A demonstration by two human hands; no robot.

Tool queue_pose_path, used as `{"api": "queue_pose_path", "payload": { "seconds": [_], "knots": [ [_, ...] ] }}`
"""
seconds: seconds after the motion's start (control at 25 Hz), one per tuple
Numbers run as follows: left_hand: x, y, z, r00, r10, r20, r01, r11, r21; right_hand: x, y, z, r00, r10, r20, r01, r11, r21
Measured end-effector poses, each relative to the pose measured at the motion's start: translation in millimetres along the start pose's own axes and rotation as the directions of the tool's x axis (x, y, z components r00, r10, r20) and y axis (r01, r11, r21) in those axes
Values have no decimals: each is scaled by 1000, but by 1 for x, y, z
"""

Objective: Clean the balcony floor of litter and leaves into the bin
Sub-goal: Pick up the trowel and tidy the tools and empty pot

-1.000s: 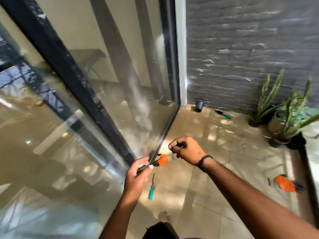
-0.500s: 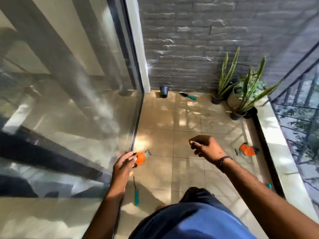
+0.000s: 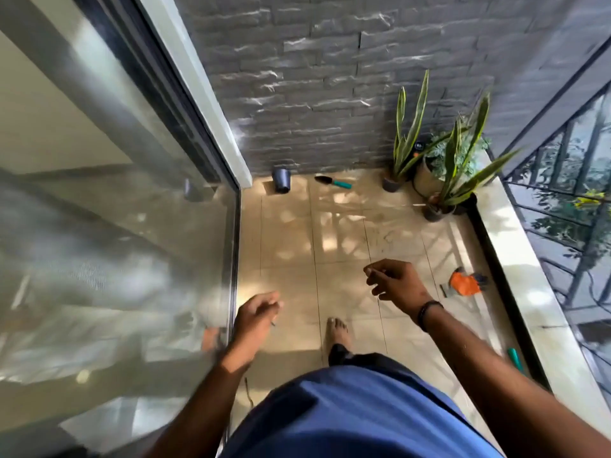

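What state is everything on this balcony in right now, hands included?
left hand: curled, pinching a thin sliver.
right hand: fingers loosely bent, a thin bit between the fingertips.
small dark pot: tipped over by the wall.
trowel: lying flat on the tiles.
orange glove: lying crumpled near the ledge.
snake plants: upright in pots.
glass door: cannot tell if shut.
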State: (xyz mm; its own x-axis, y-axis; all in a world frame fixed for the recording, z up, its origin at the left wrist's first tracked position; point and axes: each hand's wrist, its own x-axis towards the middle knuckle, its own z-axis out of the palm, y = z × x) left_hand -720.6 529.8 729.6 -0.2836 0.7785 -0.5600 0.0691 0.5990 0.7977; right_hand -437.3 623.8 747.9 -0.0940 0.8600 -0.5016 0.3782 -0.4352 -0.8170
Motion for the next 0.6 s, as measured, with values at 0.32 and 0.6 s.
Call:
{"api": "queue_pose_path", "payload": {
  "seconds": [0.32, 0.6],
  "knots": [
    [125, 134, -45, 975, 18, -220, -38, 995, -89, 183, -83, -50, 998, -17, 62, 20, 998, -54],
    [296, 223, -3, 995, -40, -94, 41, 999, 14, 337, -127, -64, 995, 63, 77, -50, 986, -159]
  ]
}}
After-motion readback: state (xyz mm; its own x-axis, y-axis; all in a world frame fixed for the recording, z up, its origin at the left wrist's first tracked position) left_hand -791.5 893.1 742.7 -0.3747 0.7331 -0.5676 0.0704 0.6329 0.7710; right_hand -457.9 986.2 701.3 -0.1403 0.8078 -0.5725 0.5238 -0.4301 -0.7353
